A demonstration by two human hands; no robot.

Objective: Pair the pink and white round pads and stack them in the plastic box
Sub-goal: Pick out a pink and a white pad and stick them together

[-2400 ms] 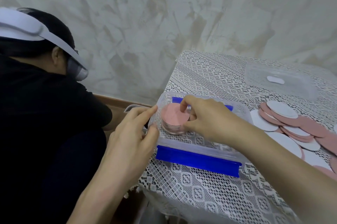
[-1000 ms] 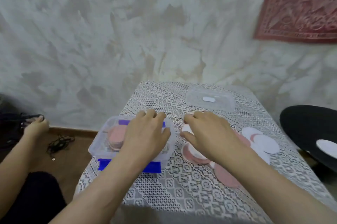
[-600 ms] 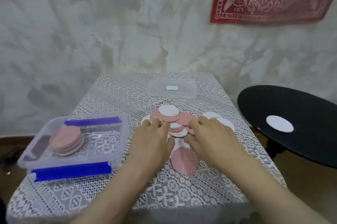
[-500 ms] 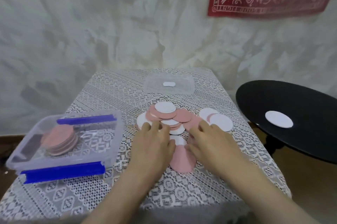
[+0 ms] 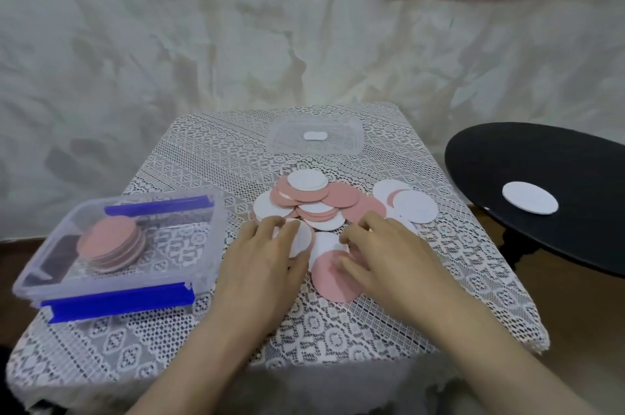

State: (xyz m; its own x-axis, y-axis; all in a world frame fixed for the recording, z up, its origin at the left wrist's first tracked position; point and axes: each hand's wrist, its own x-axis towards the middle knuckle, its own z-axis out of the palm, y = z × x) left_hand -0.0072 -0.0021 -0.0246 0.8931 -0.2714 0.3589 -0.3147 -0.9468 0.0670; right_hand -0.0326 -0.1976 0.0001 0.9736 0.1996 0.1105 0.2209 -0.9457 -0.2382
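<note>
- I see my left hand (image 5: 263, 259) pinching a white pad (image 5: 301, 238) beside the pile (image 5: 314, 198).
- My right hand (image 5: 389, 255) rests loose fingers (image 5: 367, 224) on a pink pad (image 5: 333, 282).

Plastic box (image 5: 211, 238): left on counter (image 5: 338, 330); stack of pads (image 5: 111, 242) inside. Loose pads (image 5: 318, 198): centre, right of box. Lid (image 5: 314, 149): behind loose pads. Side table (image 5: 541, 161): right of counter; single pad (image 5: 529, 197) on top.

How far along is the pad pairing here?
Done: a short stack of pink-topped pads lies in the clear plastic box. In hand: the left hand grips a white round pad, the right hand touches a pink round pad. Left: a loose pile of pink and white pads on the lace tablecloth, plus one white pad on the black round table.
</note>
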